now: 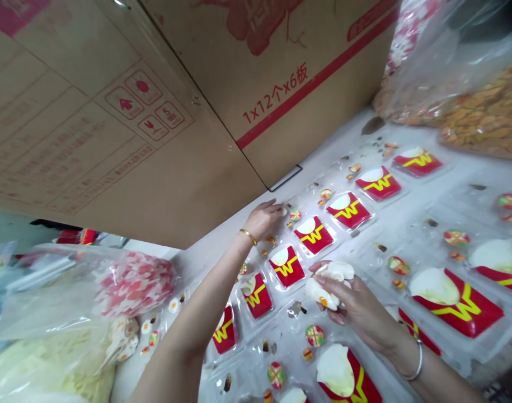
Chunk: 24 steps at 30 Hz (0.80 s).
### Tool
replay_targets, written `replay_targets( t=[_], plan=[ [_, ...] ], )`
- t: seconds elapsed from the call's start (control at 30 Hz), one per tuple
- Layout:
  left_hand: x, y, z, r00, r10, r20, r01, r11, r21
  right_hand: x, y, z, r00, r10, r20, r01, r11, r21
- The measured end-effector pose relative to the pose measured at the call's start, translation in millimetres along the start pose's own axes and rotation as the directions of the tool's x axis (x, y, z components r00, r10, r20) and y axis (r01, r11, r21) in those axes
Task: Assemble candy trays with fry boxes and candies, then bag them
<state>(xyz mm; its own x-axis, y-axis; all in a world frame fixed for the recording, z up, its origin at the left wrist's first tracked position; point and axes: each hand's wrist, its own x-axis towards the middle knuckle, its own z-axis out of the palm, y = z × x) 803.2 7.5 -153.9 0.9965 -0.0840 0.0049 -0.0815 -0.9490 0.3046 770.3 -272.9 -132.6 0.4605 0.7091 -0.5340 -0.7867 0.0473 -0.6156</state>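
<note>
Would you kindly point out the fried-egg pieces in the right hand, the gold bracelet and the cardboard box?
Fried-egg pieces (323, 301): head view, on one piece's orange yolk.
Gold bracelet (249, 235): head view, on the middle of its band.
Cardboard box (205, 148): head view, on a bare brown side.

Your left arm (197, 319) stretches forward, and your left hand (266, 217) is palm down, with its fingers close together. Your right hand (350, 296) is nearer to you, half closed, on the forearm (430, 364) coming from lower right.
</note>
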Motion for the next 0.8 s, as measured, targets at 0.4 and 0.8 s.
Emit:
replay_targets(
  t=[0.4,0.8],
  plan=[
    [-22,152,-33,0.966,0.019,0.258,0.174,0.69,-0.702,0,-4,-9,0.993,-0.003,0.116,0.009,0.999,-0.052],
    [82,59,5,0.934,-0.094,-0.344,0.017,0.975,-0.221,-16,-26,-36,0.999,-0.029,0.039,0.022,0.984,0.179]
  ],
)
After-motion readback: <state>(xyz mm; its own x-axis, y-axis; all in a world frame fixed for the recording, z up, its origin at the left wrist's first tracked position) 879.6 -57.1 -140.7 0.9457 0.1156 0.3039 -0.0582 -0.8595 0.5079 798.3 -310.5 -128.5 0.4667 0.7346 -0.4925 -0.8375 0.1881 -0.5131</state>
